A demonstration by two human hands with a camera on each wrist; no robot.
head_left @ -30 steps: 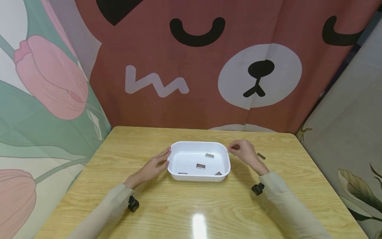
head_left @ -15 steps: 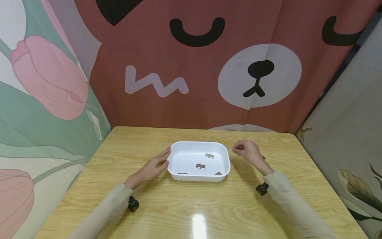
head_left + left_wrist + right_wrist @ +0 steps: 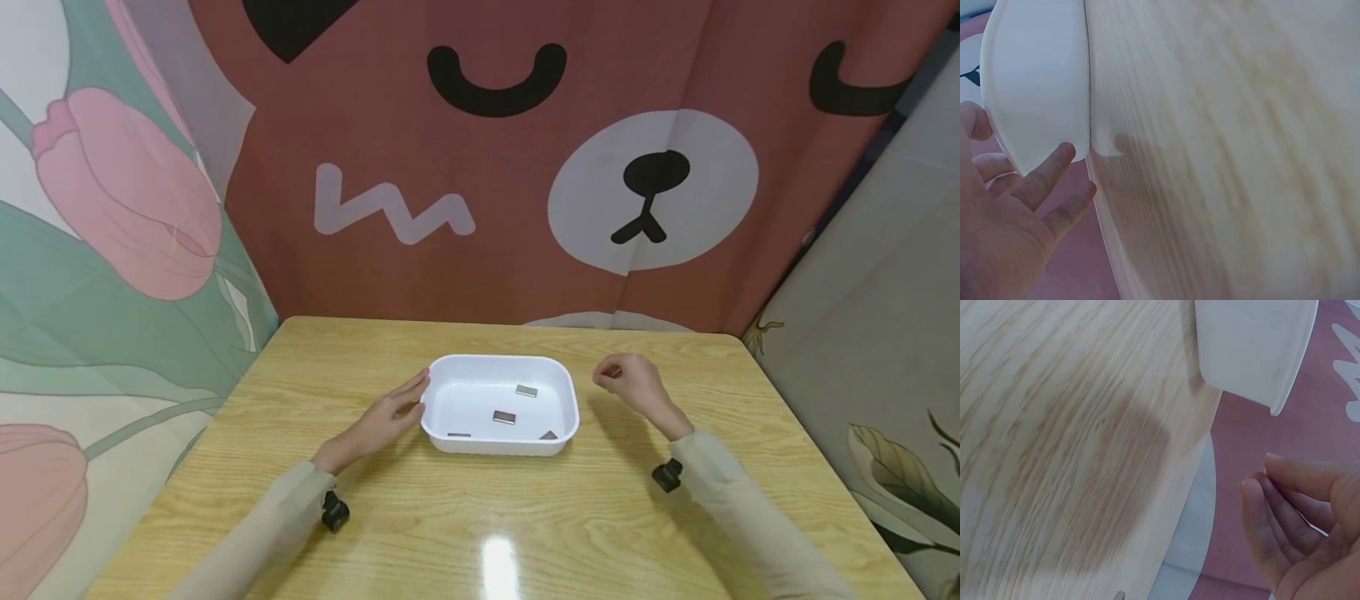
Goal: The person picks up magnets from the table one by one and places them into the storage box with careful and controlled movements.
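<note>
A white rectangular tray [image 3: 498, 447] stands on the wooden table, holding several small flat rectangular pieces with grey-brown tops and shiny silver edges; one piece [image 3: 504, 417] lies near its middle, another piece [image 3: 527, 391] farther back. At the tray's left end, my left hand [image 3: 386, 423] rests extended fingers against the wall, also seen in the left wrist view. My right hand [image 3: 633, 385] hovers beyond the right end, its fingers loosely bent. In the right wrist view nothing shows between thumb and fingertips. The tip of a small metallic piece [image 3: 1120, 595] appears on the table there; the head view hides it behind the hand.
The wooden table [image 3: 420, 517] reaches back to a reddish-brown curtain [image 3: 510, 275] with a cartoon bear face. Patterned cloths hang on both sides. A black wrist camera [image 3: 335, 511] sits on the left sleeve, another wrist camera [image 3: 667, 475] on the right.
My right hand has drawn away from the tray's right rim, moving rightward, and now covers the loose piece that showed on the table. My left hand and the tray have stayed put.
</note>
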